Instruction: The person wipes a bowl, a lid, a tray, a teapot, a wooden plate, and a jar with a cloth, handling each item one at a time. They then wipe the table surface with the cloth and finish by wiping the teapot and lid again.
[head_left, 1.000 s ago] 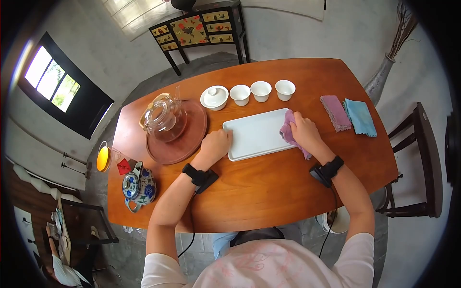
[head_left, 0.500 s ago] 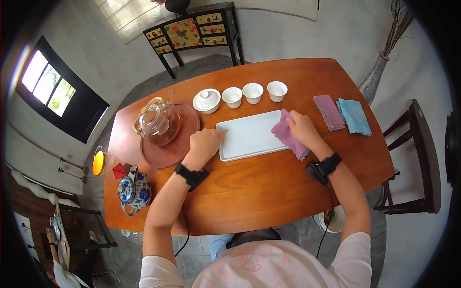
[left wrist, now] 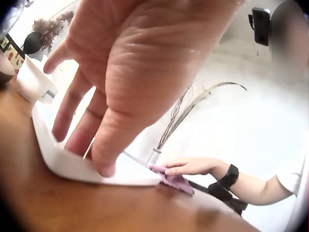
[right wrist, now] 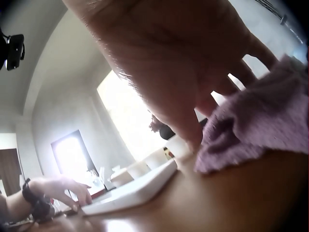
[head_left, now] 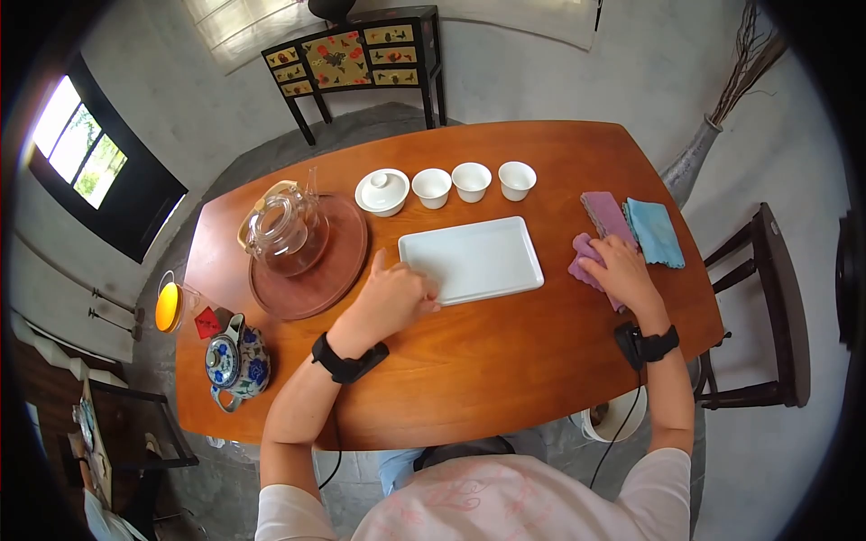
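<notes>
One purple cloth (head_left: 582, 253) beneath the extended fingers of the right hand (head_left: 629, 278), white tray (head_left: 483, 257) pinched by the left hand (head_left: 383, 307).

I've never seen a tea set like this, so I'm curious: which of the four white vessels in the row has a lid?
The leftmost one, nearest the glass teapot. A knobbed lid covers it; the other three are open-topped.

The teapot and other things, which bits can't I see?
Blue teapot's inside, head view: its lid hides it.
Any words on the red paper, head view: too small.
Part of the bucket, head view: table edge covers it.
Part of the pink cloth, head view: right hand covers it.
</notes>
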The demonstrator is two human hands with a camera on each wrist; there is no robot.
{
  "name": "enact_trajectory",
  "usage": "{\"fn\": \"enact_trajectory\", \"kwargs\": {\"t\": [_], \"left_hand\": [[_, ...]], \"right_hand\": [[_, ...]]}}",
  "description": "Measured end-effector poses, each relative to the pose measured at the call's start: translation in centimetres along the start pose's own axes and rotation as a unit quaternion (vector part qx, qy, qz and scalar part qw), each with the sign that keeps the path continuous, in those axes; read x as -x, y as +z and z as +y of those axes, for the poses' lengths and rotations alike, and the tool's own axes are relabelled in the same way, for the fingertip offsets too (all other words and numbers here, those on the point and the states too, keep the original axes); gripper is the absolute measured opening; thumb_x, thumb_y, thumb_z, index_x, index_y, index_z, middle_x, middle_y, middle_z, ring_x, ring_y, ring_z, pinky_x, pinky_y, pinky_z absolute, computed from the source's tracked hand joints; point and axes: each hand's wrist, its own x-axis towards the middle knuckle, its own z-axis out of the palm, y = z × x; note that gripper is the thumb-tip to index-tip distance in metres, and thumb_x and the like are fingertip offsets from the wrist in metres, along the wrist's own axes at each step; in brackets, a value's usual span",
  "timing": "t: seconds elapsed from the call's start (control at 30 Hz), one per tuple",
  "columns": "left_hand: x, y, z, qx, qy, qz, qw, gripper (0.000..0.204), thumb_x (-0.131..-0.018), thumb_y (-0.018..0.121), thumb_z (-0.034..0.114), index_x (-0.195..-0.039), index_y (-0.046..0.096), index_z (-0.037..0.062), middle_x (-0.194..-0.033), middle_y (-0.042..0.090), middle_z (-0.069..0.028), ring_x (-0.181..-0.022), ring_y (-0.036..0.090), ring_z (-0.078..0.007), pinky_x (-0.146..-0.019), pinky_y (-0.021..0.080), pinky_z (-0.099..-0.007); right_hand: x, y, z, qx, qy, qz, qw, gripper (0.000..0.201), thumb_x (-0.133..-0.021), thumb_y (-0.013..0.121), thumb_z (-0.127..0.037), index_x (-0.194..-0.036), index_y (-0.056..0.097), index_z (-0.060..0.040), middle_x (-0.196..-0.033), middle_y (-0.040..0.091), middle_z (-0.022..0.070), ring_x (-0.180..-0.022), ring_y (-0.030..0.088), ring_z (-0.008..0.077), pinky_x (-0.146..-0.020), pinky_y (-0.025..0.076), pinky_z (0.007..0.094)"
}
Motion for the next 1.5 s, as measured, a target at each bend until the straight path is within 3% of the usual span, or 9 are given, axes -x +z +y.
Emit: {"fn": "enact_trajectory", "kwargs": {"t": [0.1,0.2,0.27,0.5,0.57,0.67,0.8,0.93,1.5], "left_hand": [[-1.8,-1.5,-2.0,0.038,-0.016,0.123,0.992,0.012,-0.079,0.066,0.024,-0.082,0.068,0.0126,-0.075,0.066,-0.0038,-0.076,0.062,-0.0217,-0.093,0.039,-0.0483],[-3.1,-3.7,-2.8,0.086,-0.047,0.143,0.985,0.016,-0.079,0.065,0.02,-0.086,0.066,0.0055,-0.077,0.065,-0.0098,-0.071,0.062,-0.0264,-0.076,0.048,-0.0361],[-2.8,-3.7,-3.2,0.146,-0.054,0.175,0.972,0.017,-0.079,0.065,0.018,-0.088,0.066,0.0033,-0.078,0.065,-0.0116,-0.073,0.062,-0.0278,-0.073,0.048,-0.0356],[0.4,-8.0,-4.8,0.241,-0.183,0.22,0.928,0.024,-0.081,0.063,0.014,-0.099,0.063,-0.002,-0.087,0.065,-0.0163,-0.083,0.063,-0.0288,-0.075,0.048,-0.0345],[1.1,-8.1,-5.7,0.232,-0.171,0.254,0.923,0.028,-0.08,0.065,0.019,-0.099,0.063,-0.0019,-0.087,0.065,-0.0183,-0.081,0.062,-0.0321,-0.073,0.048,-0.0378],[1.8,-8.7,-6.1,0.215,-0.183,0.253,0.925,0.029,-0.081,0.064,0.021,-0.098,0.063,-0.0018,-0.09,0.064,-0.0189,-0.085,0.062,-0.0321,-0.076,0.047,-0.0388],[2.3,-9.2,-6.3,0.252,-0.215,0.24,0.913,0.03,-0.083,0.063,0.024,-0.1,0.063,-0.0009,-0.093,0.064,-0.0184,-0.085,0.061,-0.0323,-0.077,0.046,-0.0385],[2.6,-9.0,-6.0,0.237,-0.189,0.269,0.914,0.031,-0.083,0.063,0.024,-0.101,0.062,-0.0011,-0.093,0.065,-0.0181,-0.084,0.061,-0.0322,-0.076,0.047,-0.0386],[3.4,-9.7,-6.1,0.247,-0.176,0.278,0.911,0.031,-0.083,0.063,0.023,-0.101,0.063,-0.0013,-0.093,0.065,-0.0181,-0.084,0.062,-0.032,-0.076,0.047,-0.0382]], "right_hand": [[-3.5,-2.1,-0.6,-0.09,-0.028,0.035,0.995,0.039,-0.081,0.061,-0.027,-0.116,0.056,-0.0105,-0.106,0.056,0.0101,-0.099,0.053,0.0305,-0.084,0.041,0.042],[-7.7,-2.6,-2.5,-0.166,-0.095,-0.005,0.982,0.044,-0.079,0.064,-0.029,-0.117,0.055,-0.0092,-0.114,0.054,0.0087,-0.104,0.05,0.0304,-0.086,0.039,0.0454],[-10.1,-1.1,-4.5,-0.124,-0.156,0.074,0.977,0.057,-0.075,0.068,-0.033,-0.122,0.05,-0.0069,-0.123,0.051,0.0097,-0.112,0.048,0.0305,-0.09,0.037,0.0467],[-15.3,1.2,-7.0,-0.128,-0.054,-0.055,0.989,0.075,-0.068,0.073,-0.035,-0.129,0.043,-0.0042,-0.131,0.048,0.0151,-0.121,0.045,0.0296,-0.098,0.036,0.0374],[-15.0,1.6,-6.4,-0.204,-0.097,0.034,0.974,0.07,-0.07,0.07,-0.033,-0.128,0.042,-0.0055,-0.127,0.05,0.0147,-0.118,0.046,0.0316,-0.095,0.038,0.0452],[-11.5,-1.9,-7.7,-0.249,-0.116,0.019,0.961,0.063,-0.07,0.069,-0.03,-0.123,0.045,-0.005,-0.122,0.053,0.0157,-0.114,0.05,0.0321,-0.092,0.041,0.0424],[-7.8,-2.1,-8.9,-0.258,-0.16,-0.05,0.951,0.059,-0.069,0.07,-0.025,-0.119,0.047,-0.0037,-0.116,0.056,0.0162,-0.108,0.053,0.0326,-0.09,0.042,0.041],[-7.1,-0.8,-9.3,-0.221,-0.168,-0.022,0.961,0.058,-0.068,0.071,-0.021,-0.118,0.047,-0.0017,-0.113,0.058,0.017,-0.104,0.057,0.0341,-0.09,0.044,0.0397],[-7.4,-1.4,-9.8,-0.231,-0.101,-0.064,0.966,0.066,-0.073,0.069,-0.023,-0.128,0.04,0.0006,-0.124,0.051,0.0203,-0.115,0.05,0.0338,-0.096,0.041,0.0381]]}}
